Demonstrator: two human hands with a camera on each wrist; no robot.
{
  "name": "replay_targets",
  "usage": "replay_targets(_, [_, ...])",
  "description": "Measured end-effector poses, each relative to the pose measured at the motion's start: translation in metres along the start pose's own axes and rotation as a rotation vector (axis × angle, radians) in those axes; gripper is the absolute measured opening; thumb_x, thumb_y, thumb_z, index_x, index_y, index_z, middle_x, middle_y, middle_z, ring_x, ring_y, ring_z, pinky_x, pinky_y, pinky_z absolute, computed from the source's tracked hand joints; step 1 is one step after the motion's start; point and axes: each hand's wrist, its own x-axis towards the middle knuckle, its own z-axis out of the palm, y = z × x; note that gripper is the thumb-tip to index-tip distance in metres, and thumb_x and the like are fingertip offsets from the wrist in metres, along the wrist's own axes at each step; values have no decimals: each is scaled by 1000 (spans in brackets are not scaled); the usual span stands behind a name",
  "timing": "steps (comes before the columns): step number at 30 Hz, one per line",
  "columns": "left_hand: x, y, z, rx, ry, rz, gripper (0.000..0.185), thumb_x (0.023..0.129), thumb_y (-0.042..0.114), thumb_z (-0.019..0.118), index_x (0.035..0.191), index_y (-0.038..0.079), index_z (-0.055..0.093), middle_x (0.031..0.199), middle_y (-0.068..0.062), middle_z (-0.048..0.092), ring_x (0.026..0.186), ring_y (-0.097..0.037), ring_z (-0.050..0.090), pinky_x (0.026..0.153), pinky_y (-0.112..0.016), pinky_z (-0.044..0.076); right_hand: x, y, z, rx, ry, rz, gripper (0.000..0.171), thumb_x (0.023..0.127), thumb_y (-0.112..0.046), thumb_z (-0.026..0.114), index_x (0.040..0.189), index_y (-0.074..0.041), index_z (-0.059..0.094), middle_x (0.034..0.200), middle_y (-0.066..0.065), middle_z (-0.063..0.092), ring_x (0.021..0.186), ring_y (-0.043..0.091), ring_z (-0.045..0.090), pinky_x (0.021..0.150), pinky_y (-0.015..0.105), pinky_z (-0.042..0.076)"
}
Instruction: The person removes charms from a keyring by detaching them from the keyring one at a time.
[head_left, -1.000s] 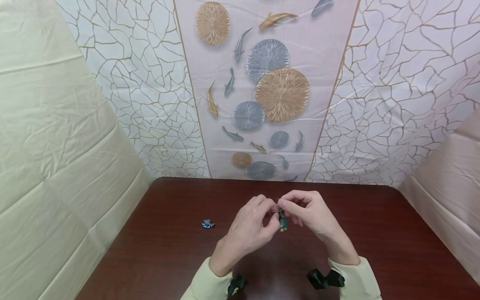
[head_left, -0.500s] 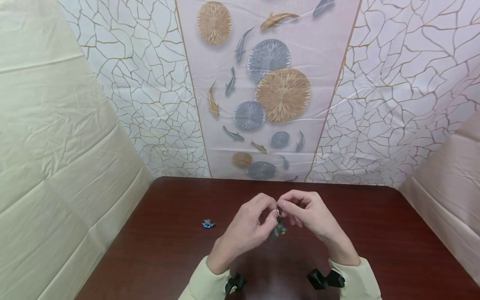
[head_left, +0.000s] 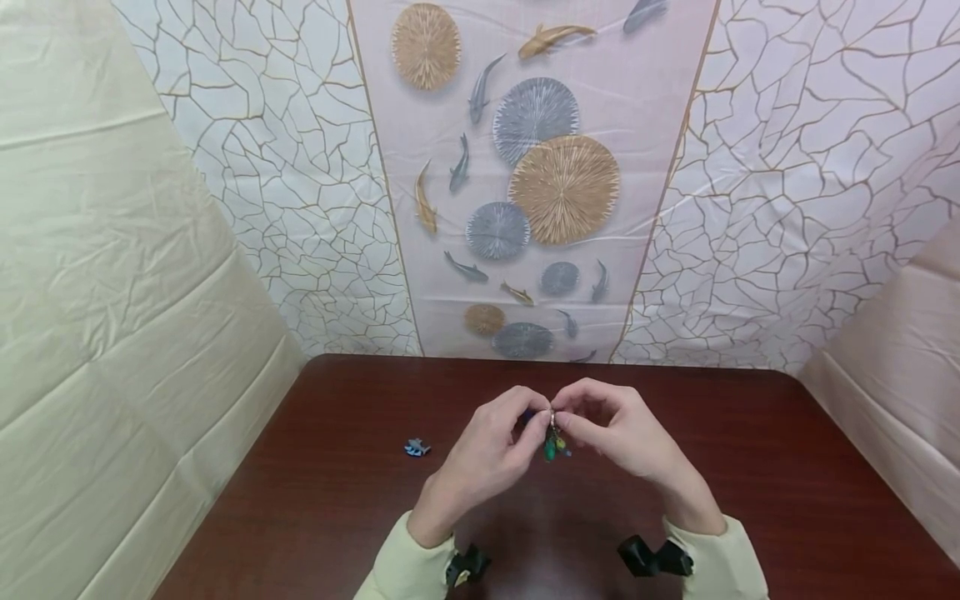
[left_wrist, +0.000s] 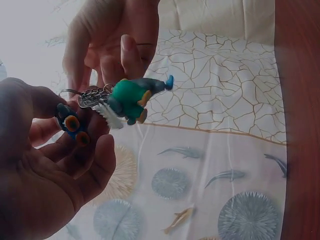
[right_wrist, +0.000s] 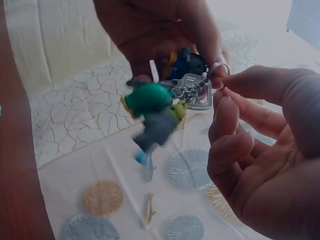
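Both hands meet over the table around a keychain, whose metal split ring [right_wrist: 223,66] shows between them in the right wrist view. My left hand [head_left: 491,450] pinches the ring, with a blue figurine with orange round parts [left_wrist: 72,125] close against its fingers. From the other side, my right hand [head_left: 618,423] pinches the ring between thumb and finger. Below hang short chains, a clear tag [right_wrist: 204,95] and a green figurine [left_wrist: 127,98] with orange feet. A dark grey figurine [right_wrist: 157,130] with a blue tip dangles beside it, blurred.
A small blue and grey piece [head_left: 416,447] lies on the dark red-brown table [head_left: 337,517], left of the hands. A patterned cloth [head_left: 525,275] hangs behind the table's far edge. Pale fabric walls [head_left: 150,333] stand at both sides.
The hanging figurines have swung and turned below the fingers, so more green shows now. Both hands have shifted slightly, their fingertips drawing together at the ring. The piece on the table stays put.
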Motion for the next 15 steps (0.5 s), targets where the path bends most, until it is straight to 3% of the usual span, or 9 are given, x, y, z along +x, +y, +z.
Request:
replay_targets(4, [0, 1, 0, -2, 6, -6, 4, 97, 17, 59, 99, 14, 62, 89, 6, 59, 76, -4, 54, 67, -16, 47, -1, -3, 2, -84, 27, -47, 11, 90, -7, 68, 97, -15, 67, 75, -1, 63, 62, 8, 58, 56, 26, 50])
replay_targets(9, [-1, 3, -2, 16, 7, 25, 6, 98, 18, 59, 100, 15, 63, 90, 6, 60, 77, -3, 54, 68, -15, 47, -3, -5, 2, -123, 32, -75, 13, 90, -7, 68, 94, -19, 66, 75, -3, 61, 63, 9, 57, 57, 25, 49])
replay_targets(15, [-2, 6, -7, 66, 9, 87, 6, 98, 19, 58, 99, 18, 64, 91, 8, 60, 78, -2, 53, 68, -13, 45, -4, -4, 1, -91, -14, -117, 13, 90, -3, 67, 93, -15, 64, 70, -1, 59, 59, 8, 55, 52, 26, 48])
